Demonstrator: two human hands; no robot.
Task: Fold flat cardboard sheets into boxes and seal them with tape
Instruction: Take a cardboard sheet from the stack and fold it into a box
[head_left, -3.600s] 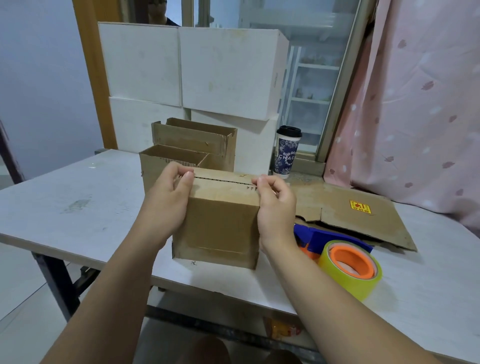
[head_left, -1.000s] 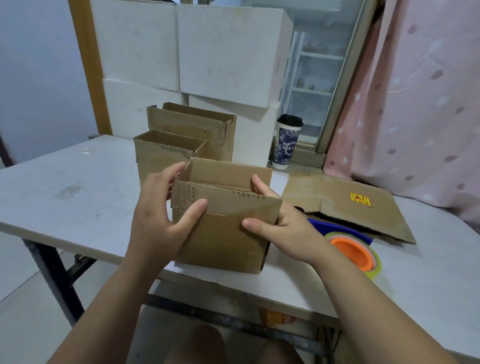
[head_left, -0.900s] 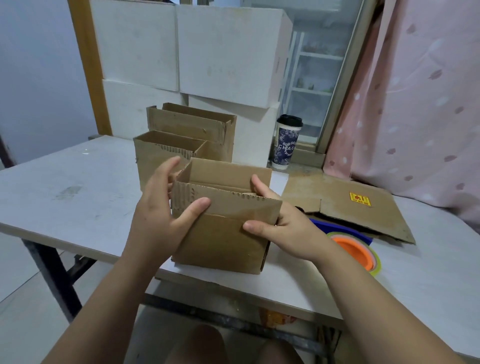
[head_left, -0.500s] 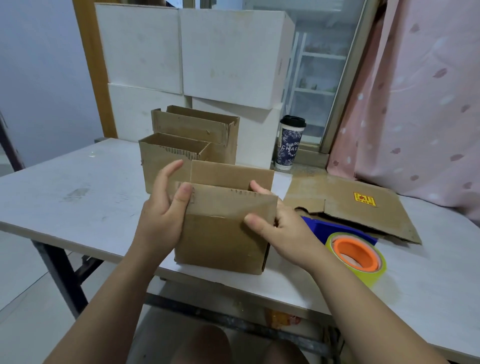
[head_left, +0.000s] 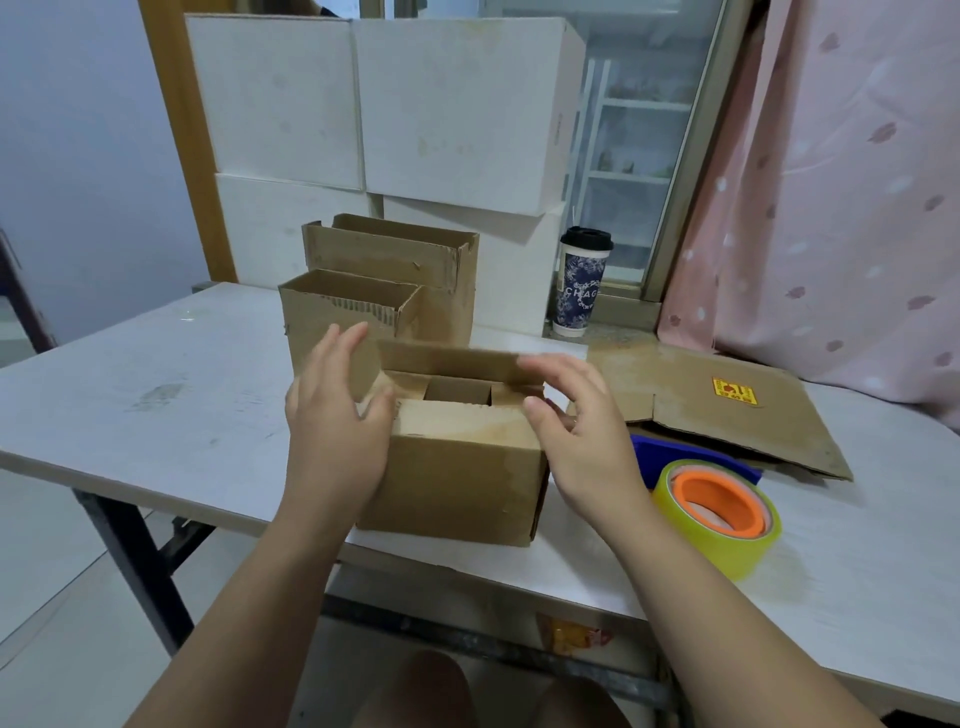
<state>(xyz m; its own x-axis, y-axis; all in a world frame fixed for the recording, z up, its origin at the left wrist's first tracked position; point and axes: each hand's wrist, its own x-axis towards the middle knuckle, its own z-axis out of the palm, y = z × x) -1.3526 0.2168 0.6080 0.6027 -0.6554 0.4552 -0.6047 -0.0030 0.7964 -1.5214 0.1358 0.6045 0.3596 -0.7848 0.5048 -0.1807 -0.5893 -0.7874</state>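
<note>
A small brown cardboard box (head_left: 457, 473) stands near the front edge of the white table (head_left: 156, 410). Its near top flap lies folded down, its far flap stands up, and the side flaps are tucked in. My left hand (head_left: 335, 421) is at the box's left end, fingers straight against the far flap, thumb on the near flap. My right hand (head_left: 576, 426) is at the right end, fingers reaching over the far flap, thumb on the near flap's corner. A yellow tape roll (head_left: 719, 514) with an orange core lies to the right.
Two open cardboard boxes (head_left: 358, 306) stand behind the one I handle, in front of stacked white boxes (head_left: 457, 104). A paper cup (head_left: 582, 283) stands at the back. A flat cardboard sheet (head_left: 727, 410) lies at right over a blue object (head_left: 691, 460). Pink curtain at right.
The near flap has gone from upright to folded down over the box. Both hands moved from gripping that flap to the ends of the far flap.
</note>
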